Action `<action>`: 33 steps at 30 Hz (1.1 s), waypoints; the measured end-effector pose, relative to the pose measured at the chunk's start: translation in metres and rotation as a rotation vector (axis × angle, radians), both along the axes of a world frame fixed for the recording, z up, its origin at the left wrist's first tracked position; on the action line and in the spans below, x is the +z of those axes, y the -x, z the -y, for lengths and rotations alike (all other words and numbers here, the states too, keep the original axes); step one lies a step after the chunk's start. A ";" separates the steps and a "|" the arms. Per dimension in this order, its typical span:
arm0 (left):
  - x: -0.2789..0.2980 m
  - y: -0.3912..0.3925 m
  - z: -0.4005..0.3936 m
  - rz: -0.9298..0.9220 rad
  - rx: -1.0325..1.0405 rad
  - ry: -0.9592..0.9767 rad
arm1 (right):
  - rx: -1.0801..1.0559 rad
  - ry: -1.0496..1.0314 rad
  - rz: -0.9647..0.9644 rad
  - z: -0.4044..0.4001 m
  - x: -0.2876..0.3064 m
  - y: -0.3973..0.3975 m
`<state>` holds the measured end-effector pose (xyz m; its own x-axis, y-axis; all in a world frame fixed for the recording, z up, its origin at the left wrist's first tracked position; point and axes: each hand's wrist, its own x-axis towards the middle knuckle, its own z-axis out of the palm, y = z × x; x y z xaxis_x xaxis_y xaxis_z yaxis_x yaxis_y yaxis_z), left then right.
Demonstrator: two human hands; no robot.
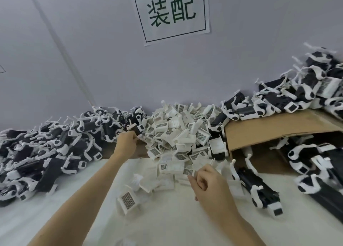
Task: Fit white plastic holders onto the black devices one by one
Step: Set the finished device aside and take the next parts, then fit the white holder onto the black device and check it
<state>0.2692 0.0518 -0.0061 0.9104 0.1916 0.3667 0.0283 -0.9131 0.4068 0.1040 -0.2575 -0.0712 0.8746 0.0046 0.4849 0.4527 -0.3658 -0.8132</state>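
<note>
- Black device (132,129) sits pinched in my left hand (126,140); its body is mostly hidden by the pile.
- My right hand (206,182) pinches a white holder (188,171), partly covered by my fingers.

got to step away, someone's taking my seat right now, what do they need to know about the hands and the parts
Left hand reaches far and grips a black device at the edge of the left heap.
Right hand pinches a white holder at the near foot of the loose holder pile.
Done: many fitted devices heaped at left and on the cardboard box at right.
Left: join this pair, then work through the pile.
</note>
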 end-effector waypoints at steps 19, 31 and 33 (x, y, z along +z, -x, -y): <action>-0.017 0.192 0.145 0.493 -0.783 0.092 | 0.189 -0.253 -0.270 0.018 0.037 0.024; -0.007 0.192 0.128 0.198 -0.550 0.707 | 0.223 -0.943 -0.608 0.010 0.047 0.030; -0.010 0.191 0.131 -0.001 -0.584 0.881 | 0.332 -0.986 -0.663 0.006 0.046 0.031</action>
